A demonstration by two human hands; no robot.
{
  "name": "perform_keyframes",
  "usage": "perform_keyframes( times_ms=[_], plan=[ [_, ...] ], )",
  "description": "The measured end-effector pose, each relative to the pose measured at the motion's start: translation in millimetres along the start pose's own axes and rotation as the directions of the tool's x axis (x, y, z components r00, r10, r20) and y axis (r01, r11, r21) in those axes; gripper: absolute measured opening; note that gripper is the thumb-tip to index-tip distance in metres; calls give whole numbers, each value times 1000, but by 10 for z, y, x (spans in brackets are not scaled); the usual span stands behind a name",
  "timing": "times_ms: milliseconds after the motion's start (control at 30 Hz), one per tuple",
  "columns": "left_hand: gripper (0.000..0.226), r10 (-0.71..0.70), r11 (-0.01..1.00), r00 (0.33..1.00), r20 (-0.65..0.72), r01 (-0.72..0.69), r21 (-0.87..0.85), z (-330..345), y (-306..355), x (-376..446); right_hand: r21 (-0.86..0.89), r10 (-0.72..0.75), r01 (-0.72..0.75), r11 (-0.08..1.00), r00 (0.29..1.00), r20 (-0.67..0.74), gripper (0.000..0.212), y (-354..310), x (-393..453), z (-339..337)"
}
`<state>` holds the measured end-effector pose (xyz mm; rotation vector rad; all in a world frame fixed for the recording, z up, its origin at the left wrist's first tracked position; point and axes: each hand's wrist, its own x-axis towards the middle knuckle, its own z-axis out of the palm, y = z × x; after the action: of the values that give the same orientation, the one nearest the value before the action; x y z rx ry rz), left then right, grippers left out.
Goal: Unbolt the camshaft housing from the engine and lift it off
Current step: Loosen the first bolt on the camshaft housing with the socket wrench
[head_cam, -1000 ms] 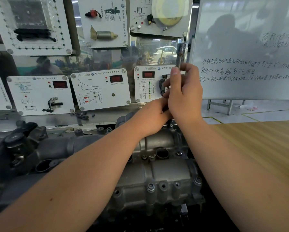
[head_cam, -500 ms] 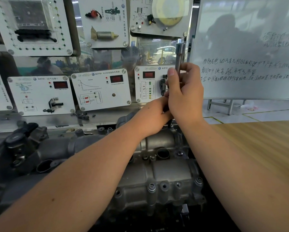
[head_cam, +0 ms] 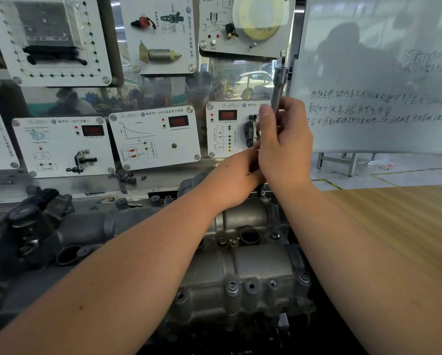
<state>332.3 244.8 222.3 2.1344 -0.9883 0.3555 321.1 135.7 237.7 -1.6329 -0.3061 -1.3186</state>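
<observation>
The grey cast camshaft housing (head_cam: 260, 267) lies across the engine in front of me, with bolts (head_cam: 232, 287) along its near edge. My right hand (head_cam: 284, 147) grips a long chrome socket tool (head_cam: 278, 90) that stands upright over the housing's far right corner. Its lower end is hidden behind my hands. My left hand (head_cam: 236, 179) sits just below the right one with its fingers curled round the tool's lower part, which I cannot see clearly.
A wooden table top (head_cam: 399, 226) lies to the right. Behind the engine stands a wall of white training panels (head_cam: 153, 137) with sensors, and a whiteboard (head_cam: 378, 73) with writing at the far right. Dark engine parts (head_cam: 30, 219) crowd the left.
The socket tool and my right hand have shifted very slightly; otherwise both hands stay at the same far right corner of the housing.
</observation>
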Motion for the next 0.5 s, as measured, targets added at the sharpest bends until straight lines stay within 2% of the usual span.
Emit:
perform_keyframes(
  times_ms=[67, 200, 267, 367, 433, 500],
  plan=[
    [15, -17, 1000, 1000, -7, 17, 12, -3, 12, 4, -46, -35, 34, 998, 999, -4, 16, -22, 3, -3],
    [20, -45, 999, 999, 13, 46, -20, 0, -11, -6, -69, -33, 35, 997, 999, 23, 27, -9, -7, 20],
    [26, -44, 999, 999, 14, 44, -9, -5, -2, -11, -46, -26, 27, 999, 999, 28, 23, 7, -9, 28],
    [13, -39, 999, 999, 8, 39, 7, -5, 18, -3, 9, 0, 0, 1000, 1000, 18, 12, 24, -3, 18],
    [19, -46, 999, 999, -1, 46, 2, -4, 35, -7, 11, 1, -1, 1000, 1000, 12, 7, 20, -4, 4],
    [18, -48, 999, 999, -4, 48, 1, 4, 24, -10, -25, -35, 35, 999, 999, 1, 13, -13, -8, 0]
  ],
)
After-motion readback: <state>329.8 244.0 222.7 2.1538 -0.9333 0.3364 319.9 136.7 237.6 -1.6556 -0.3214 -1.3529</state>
